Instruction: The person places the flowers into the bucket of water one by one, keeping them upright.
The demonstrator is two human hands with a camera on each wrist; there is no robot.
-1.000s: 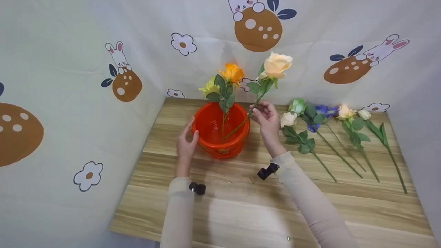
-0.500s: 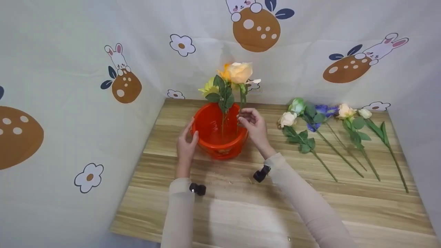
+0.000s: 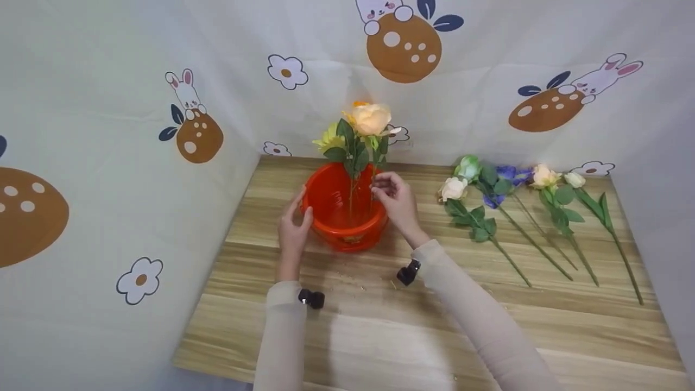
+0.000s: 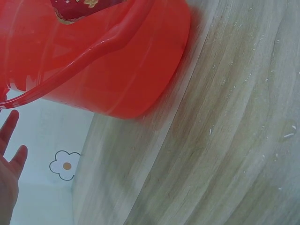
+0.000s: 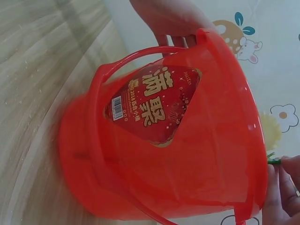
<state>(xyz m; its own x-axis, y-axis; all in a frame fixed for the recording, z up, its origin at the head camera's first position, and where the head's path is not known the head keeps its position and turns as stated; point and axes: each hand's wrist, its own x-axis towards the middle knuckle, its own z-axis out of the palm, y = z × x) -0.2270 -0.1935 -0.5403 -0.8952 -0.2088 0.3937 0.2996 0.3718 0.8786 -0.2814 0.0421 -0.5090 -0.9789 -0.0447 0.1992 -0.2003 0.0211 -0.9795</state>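
My right hand (image 3: 399,209) pinches the green stem of a peach rose (image 3: 371,119) over the right side of a red plastic bucket (image 3: 358,239). The stem's lower end is down inside the bucket. In the right wrist view, thumb and fingertips hold the stem (image 5: 273,161) just beyond the rim. My left hand (image 3: 293,233) rests at the bucket's left rim, thumb and fingers spread; the left wrist view catches its fingers (image 4: 18,161) near the rim. A yellow flower (image 3: 329,138) and an orange rose (image 3: 359,103), partly hidden behind the peach one, stand in the bucket.
Right of the bucket lie several loose flowers: a pale pink rose (image 3: 454,189), a green one (image 3: 468,167), a purple flower (image 3: 495,199), a peach rose (image 3: 545,176) and a white tulip (image 3: 575,180). Small scraps dot the wooden table (image 3: 369,326). Behind hangs a printed curtain (image 3: 478,108).
My right hand has moved left with the peach rose, bringing its stem upright in the bucket and its bloom in front of the orange rose. The left hand has stayed at the rim.
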